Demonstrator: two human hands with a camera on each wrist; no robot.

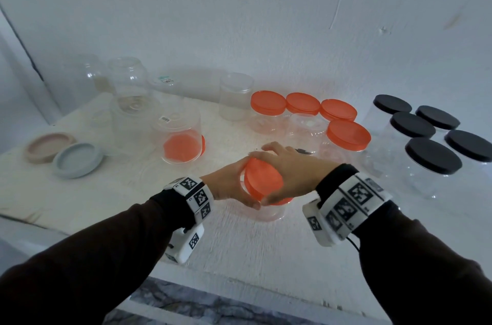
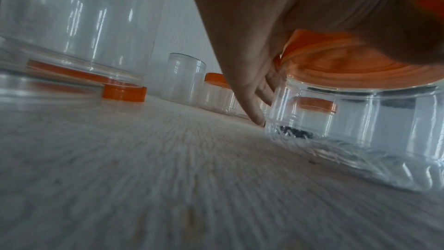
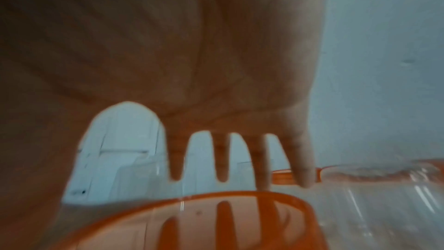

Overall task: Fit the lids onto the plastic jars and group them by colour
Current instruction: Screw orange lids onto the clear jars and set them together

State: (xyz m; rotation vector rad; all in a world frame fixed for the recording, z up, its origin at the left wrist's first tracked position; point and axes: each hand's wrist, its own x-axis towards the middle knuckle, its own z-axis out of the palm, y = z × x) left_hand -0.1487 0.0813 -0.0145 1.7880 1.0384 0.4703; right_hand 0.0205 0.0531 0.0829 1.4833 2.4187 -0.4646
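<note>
My dark sleeves (image 1: 93,258) and the marker-covered wrist bands (image 1: 193,195) fill the near edge of the head view. Just past them, my two hands meet over one clear jar (image 1: 269,211) standing on the white tabletop (image 1: 239,244). My left hand (image 1: 226,186) wraps the jar's left side just under the lid, fingers reaching down along the clear wall toward the tabletop. My right hand (image 1: 290,167) lies over the orange lid (image 1: 262,181), fingers spread and bent over its far edge, thumb at the near rim. The lid looks tilted on the jar mouth; whether it is seated I cannot tell.

Behind the hands, four clear jars with orange lids (image 1: 308,103) stand close together. To their right, well apart from the orange set, is a cluster of jars with black lids (image 1: 432,155).

To the left, an upturned clear jar (image 1: 182,135) stands over another orange lid (image 1: 181,149). Beyond it, several uncapped clear jars (image 1: 235,97) stand or lie near the wall (image 1: 266,18). At the far left edge, a pink lid (image 1: 49,145) and a pale blue lid (image 1: 78,159) lie touching, undersides up.

From the left wrist, a small dark patch (image 2: 294,132) shows through the held jar's base.
</note>
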